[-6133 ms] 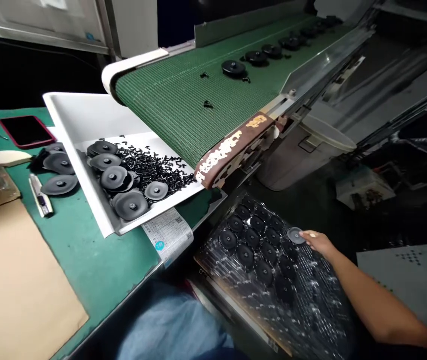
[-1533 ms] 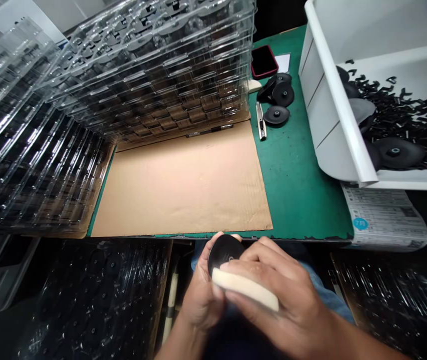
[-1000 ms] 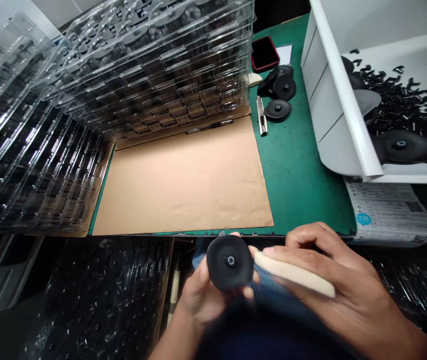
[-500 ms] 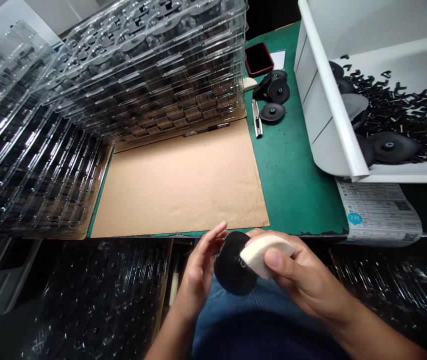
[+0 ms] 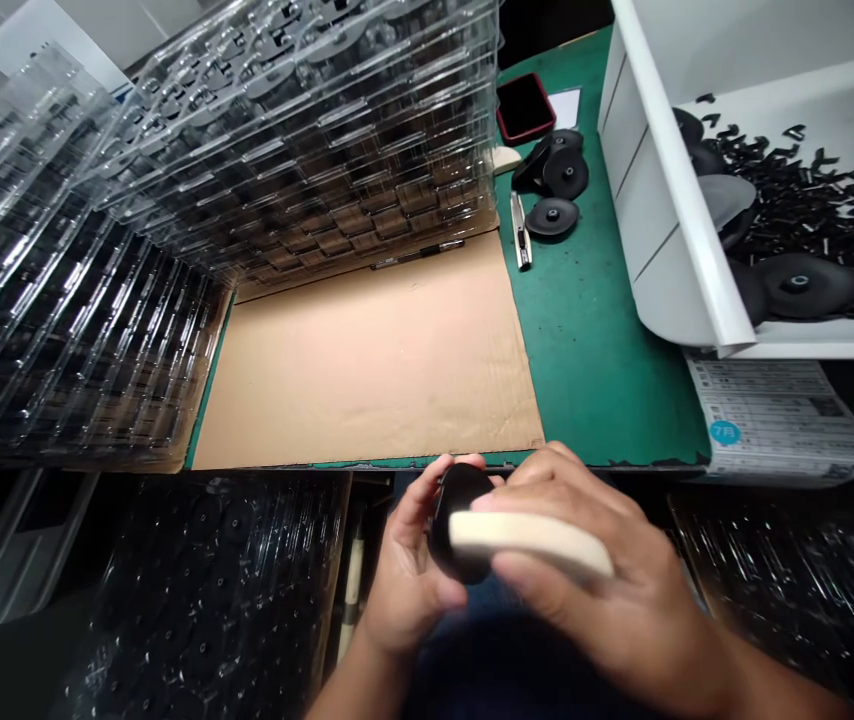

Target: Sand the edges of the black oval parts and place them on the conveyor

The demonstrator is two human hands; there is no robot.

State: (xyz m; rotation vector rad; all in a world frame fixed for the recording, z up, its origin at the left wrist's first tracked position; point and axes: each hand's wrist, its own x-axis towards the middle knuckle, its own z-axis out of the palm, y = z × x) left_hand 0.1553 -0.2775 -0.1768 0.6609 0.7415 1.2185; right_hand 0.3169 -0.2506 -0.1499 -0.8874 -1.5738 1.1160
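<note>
A round black disc (image 5: pixel 460 522) is held by its edge in my left hand (image 5: pixel 404 570), fingers behind it and thumb below. My right hand (image 5: pixel 584 560) pinches a cream-coloured pad (image 5: pixel 532 535) between thumb and fingers. The pad's left end overlaps the face of the disc; whether they touch is hard to tell. Both hands are just in front of the table's near edge, above my lap.
Clear plastic tray stacks (image 5: pixel 352 140) stand behind and left of a cardboard sheet (image 5: pixel 367 370). On the green table (image 5: pixel 592 350) lie a cutter (image 5: pixel 521 232), black discs (image 5: pixel 552 217) and a red-rimmed case (image 5: pixel 525 108). A white bin (image 5: pixel 674 180) at right holds small black clips.
My right hand has turned the pad edge-on and brought it further over the disc. The disc is tilted more sideways, and my left thumb now shows below it. The view has shifted slightly.
</note>
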